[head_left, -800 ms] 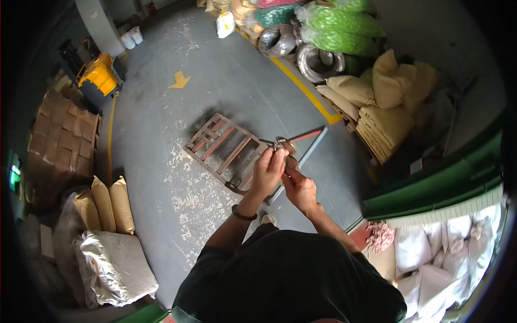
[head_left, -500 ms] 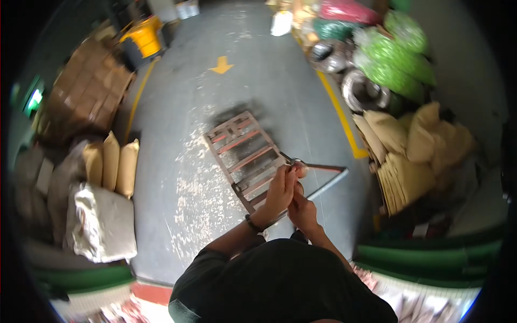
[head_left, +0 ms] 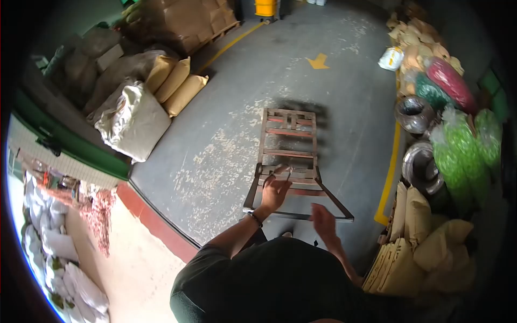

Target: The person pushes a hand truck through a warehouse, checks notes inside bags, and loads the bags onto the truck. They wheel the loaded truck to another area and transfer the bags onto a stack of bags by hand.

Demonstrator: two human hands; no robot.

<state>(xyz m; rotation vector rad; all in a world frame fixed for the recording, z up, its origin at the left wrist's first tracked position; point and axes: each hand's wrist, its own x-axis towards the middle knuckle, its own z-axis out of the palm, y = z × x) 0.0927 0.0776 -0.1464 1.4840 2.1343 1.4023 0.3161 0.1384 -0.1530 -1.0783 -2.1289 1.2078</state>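
At twelve o'clock, small round item (head_left: 281, 170) pinched in my left hand (head_left: 273, 195); looks light, smooth, best held by rim. Trolley (head_left: 291, 153) beyond looks heavy, rigid; best taken by handle (head_left: 338, 203). My right hand (head_left: 323, 219), one o'clock, blurred; can't tell grip.

This looks like a warehouse or a factory's storage bay, judging by what's around me. A slatted trolley (head_left: 288, 153) stands on worn grey floor (head_left: 361, 113), with a painted yellow arrow (head_left: 318, 61) beyond it. Left of the trolley are plump tan sacks (head_left: 186, 95) and brown packs (head_left: 188, 20) stacked on a pallet (head_left: 219, 35); to its right, past a yellow line (head_left: 390, 183), lie shiny coils (head_left: 411, 168) and green plastic-wrapped bundles (head_left: 452, 155).
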